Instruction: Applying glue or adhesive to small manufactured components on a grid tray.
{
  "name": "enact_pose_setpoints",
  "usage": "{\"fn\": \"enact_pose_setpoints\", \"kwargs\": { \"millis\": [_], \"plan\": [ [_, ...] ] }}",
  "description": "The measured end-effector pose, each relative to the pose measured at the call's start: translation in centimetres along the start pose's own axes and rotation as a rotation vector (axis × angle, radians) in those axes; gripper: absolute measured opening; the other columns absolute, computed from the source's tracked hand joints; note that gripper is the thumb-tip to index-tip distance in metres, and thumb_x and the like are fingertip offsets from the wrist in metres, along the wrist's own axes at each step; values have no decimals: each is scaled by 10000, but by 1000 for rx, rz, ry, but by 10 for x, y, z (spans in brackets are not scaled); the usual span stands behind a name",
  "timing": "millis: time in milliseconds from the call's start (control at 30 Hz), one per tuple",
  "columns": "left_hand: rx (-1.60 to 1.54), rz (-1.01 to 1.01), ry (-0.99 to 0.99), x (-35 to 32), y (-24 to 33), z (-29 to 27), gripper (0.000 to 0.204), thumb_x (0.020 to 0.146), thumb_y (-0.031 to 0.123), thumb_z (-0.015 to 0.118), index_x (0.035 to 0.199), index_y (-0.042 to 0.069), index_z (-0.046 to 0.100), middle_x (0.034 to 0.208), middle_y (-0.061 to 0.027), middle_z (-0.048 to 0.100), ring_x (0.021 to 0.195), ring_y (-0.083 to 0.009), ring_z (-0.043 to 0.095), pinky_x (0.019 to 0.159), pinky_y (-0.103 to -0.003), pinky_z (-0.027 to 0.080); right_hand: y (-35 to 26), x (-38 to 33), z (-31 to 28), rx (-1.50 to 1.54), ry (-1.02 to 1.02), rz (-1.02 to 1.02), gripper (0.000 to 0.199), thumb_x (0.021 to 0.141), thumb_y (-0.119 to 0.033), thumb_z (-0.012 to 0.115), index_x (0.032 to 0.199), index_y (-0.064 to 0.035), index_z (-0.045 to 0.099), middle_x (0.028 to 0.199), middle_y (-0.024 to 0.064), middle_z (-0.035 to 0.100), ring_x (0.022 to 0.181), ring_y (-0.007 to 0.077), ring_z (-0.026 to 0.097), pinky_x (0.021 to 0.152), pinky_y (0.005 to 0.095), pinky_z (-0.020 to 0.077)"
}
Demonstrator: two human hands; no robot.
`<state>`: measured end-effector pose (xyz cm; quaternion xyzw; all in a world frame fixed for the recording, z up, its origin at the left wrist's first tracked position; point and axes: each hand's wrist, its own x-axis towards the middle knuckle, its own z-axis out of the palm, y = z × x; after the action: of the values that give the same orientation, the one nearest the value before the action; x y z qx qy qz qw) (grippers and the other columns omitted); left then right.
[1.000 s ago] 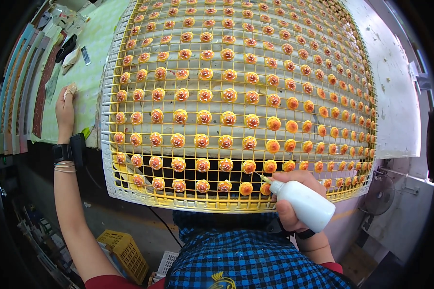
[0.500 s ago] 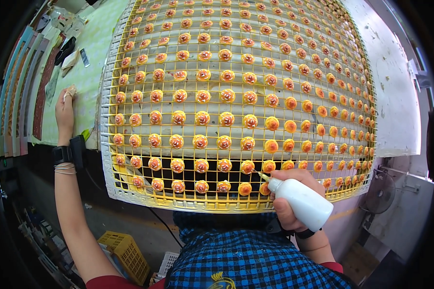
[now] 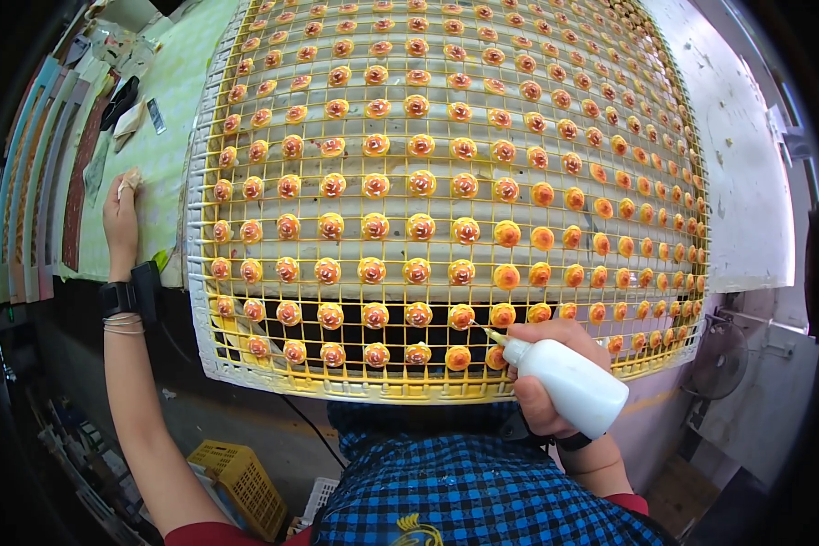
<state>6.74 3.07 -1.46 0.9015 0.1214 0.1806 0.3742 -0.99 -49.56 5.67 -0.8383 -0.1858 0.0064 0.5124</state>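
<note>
My right hand (image 3: pixel 539 407) is closed around a white squeeze bottle (image 3: pixel 573 387), tilted with its thin yellowish nozzle (image 3: pixel 494 336) pointing up and left. The nozzle tip is at the right edge of a small rose-shaped orange-and-yellow piece (image 3: pixel 461 317); whether it touches, I cannot tell. Many such pieces stand in rows on a yellow wire grid rack (image 3: pixel 197 300). Those on the left and far side carry white lines, like this round piece (image 3: pixel 374 187); nearer right ones, such as this plain piece (image 3: pixel 542 238), show none. My left hand (image 3: pixel 119 218) pinches a crumpled pale tissue (image 3: pixel 130 179) on the green cloth.
A green-covered table (image 3: pixel 168 155) on the left bears a dark phone-like object (image 3: pixel 156 116) and a black item (image 3: pixel 120 103). Long strips (image 3: pixel 29 182) line its left side. A yellow plastic crate (image 3: pixel 241 482) sits below left; a fan (image 3: pixel 717 362) stands at right.
The nozzle tip has come slightly closer to the rose-shaped piece on its left. The view has shifted a little. Both hands keep their hold.
</note>
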Motion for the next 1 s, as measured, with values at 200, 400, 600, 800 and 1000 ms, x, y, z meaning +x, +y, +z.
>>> {"fn": "enact_pose_setpoints", "kwargs": {
  "millis": [200, 400, 600, 800, 1000],
  "plan": [
    [7, 10, -3, 1, -3, 0, 286, 887, 174, 392, 1032, -33, 524, 922, -29, 556, 845, -86, 490, 774, -210, 379, -1, 1, 0, -14, -14, 10, 315, 725, -279, 627, 906, -26, 584, 761, 79, 587, 576, 195, 577, 488, 259, 454],
    [8, 17, 7, 1, -2, 0, 281, 888, 176, 392, 1017, -34, 526, 904, -24, 551, 828, -82, 486, 762, -205, 380, -1, 2, -1, -27, -23, -17, 314, 725, -275, 630, 906, -23, 583, 762, 79, 589, 571, 194, 577, 489, 260, 456],
    [-11, 13, 8, 2, -4, 1, 281, 886, 174, 393, 1024, -32, 525, 901, -23, 550, 830, -81, 485, 764, -211, 382, 1, 3, -1, -37, -26, -53, 317, 721, -266, 633, 909, -17, 578, 761, 78, 591, 570, 193, 578, 490, 259, 457],
    [33, 14, 0, 3, -6, -3, 275, 883, 165, 396, 1027, -31, 525, 900, -21, 549, 828, -80, 484, 764, -207, 380, -1, 1, -1, -12, -20, -1, 327, 718, -268, 635, 921, -18, 576, 758, 78, 591, 576, 196, 579, 495, 256, 458],
    [2, 1, -4, 2, -3, 0, 271, 883, 166, 399, 1015, -29, 532, 898, -16, 551, 821, -77, 483, 761, -206, 379, -1, -1, 1, 36, -9, 66, 349, 715, -265, 647, 949, -18, 572, 763, 85, 600, 597, 193, 589, 513, 257, 467]
  ]
}}
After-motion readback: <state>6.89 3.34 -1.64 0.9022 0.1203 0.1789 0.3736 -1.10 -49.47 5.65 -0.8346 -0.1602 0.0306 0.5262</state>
